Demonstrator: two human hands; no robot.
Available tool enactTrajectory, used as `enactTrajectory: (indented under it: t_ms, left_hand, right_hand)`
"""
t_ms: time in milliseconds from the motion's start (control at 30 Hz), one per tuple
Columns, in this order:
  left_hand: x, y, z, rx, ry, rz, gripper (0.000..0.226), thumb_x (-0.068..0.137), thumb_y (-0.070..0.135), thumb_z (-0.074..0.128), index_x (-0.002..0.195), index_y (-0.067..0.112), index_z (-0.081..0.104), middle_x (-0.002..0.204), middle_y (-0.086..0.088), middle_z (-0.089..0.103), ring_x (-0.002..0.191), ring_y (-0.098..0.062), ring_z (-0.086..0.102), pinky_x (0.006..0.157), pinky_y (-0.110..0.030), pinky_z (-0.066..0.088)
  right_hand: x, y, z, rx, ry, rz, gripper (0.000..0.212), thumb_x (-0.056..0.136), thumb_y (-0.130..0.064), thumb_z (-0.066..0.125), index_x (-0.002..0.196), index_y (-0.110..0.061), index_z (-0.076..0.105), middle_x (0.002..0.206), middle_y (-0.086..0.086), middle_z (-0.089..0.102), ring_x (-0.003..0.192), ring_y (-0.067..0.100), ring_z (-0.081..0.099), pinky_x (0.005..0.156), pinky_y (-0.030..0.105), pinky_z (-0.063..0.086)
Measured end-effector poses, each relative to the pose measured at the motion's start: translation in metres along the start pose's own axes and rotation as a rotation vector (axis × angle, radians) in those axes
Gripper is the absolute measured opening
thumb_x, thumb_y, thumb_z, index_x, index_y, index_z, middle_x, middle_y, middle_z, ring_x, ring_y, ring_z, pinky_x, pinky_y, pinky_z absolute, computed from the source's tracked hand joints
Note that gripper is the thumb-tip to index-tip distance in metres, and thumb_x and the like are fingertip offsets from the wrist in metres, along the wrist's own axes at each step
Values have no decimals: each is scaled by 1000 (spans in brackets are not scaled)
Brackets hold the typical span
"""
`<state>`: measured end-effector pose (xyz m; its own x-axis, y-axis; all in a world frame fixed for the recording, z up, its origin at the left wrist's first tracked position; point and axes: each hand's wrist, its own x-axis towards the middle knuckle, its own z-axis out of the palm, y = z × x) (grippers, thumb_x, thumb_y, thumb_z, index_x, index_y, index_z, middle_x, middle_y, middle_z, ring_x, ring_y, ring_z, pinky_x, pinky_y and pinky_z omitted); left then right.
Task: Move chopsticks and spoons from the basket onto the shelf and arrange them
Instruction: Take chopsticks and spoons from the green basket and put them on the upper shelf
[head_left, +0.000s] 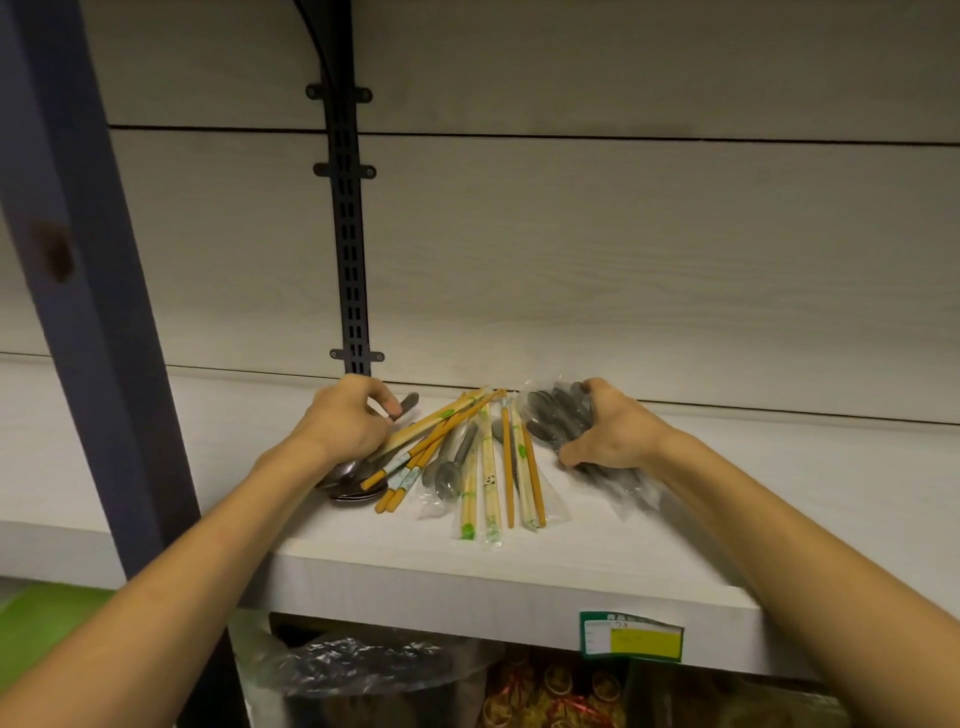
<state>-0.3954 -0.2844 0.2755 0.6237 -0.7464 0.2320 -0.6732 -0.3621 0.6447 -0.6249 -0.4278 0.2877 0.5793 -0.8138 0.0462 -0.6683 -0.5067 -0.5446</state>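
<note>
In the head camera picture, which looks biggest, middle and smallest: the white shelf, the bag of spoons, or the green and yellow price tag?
Largest to smallest as they look:
1. white shelf, spanning nearly the whole picture
2. bag of spoons, gripped by the right hand
3. price tag
The tag sits nearer the camera than the bag, so that gap is less sure.

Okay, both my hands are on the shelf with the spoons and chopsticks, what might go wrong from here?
1. The wrapped chopsticks reach close to the shelf front edge; a sweep could knock them off.
2. The right hand grips a slippery plastic bag of spoons; it may slide out.
3. The left hand could scatter the loose spoons.
</note>
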Motion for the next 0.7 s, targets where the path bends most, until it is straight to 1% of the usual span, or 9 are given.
enactTrajectory:
  t_ms: [67,167,267,367,433,500,567,633,700]
  left_hand:
    - [-1,1,-1,37,-13,52,23,93,7,52,88,27,62,103,-8,62,90,-22,58,67,-27,43]
    - [-3,2,-4,89,-19,104,37,92,-5,42,89,27,59,114,-7,56,105,-23,55,76,-28,40]
    - [-3,1,-9,141,9,136,48,83,-14,38,87,30,56,115,-12,54,100,-23,52,73,-28,40]
    - [-5,1,-10,189,-43,118,47,82,-17,39,94,24,59,122,-10,54,114,-25,53,87,-36,47]
    - [-9,2,-8,216,-55,118,46,82,-18,40,93,22,61,121,-9,54,116,-26,54,89,-35,46]
    - [-10,1,-10,223,33,145,43,83,-15,45,86,25,59,118,-12,50,112,-31,53,89,-36,45]
    - [-12,2,-14,213,95,155,39,84,-13,46,86,24,59,117,-13,47,110,-32,51,90,-37,45]
    - [-16,7,-16,188,79,157,36,85,-10,44,86,22,61,113,-13,51,102,-27,52,80,-32,44]
    - [-21,13,-15,184,34,150,24,91,1,46,88,18,64,104,-8,58,90,-20,52,70,-26,41]
  right_hand:
    - [1,0,1,12,-3,12,74,71,-19,80,130,-12,36,114,5,53,99,22,54,82,32,50]
    - [2,4,-1,75,73,17,69,70,-18,79,126,-12,39,110,6,56,97,24,58,80,36,53]
    - [1,7,-7,158,140,16,67,71,-16,77,124,-14,37,103,7,57,88,27,62,63,36,53]
    - [-1,7,-8,192,169,0,63,75,-13,74,123,-14,35,96,7,56,78,25,61,50,30,46]
    - [-2,7,-7,217,174,-22,60,77,-13,74,122,-16,33,95,8,58,71,23,61,46,26,44]
    - [-4,5,-7,260,177,-34,57,78,-18,74,117,-18,32,96,10,60,70,24,62,48,28,47]
    - [-4,3,-7,298,182,-30,56,78,-22,75,115,-18,33,97,10,59,78,27,65,61,36,54]
    - [-4,3,-6,322,178,-23,57,78,-23,75,117,-16,34,97,6,57,86,27,65,73,40,56]
    - [-4,3,-4,365,152,-18,62,76,-25,78,118,-17,34,98,3,56,86,22,63,72,36,56]
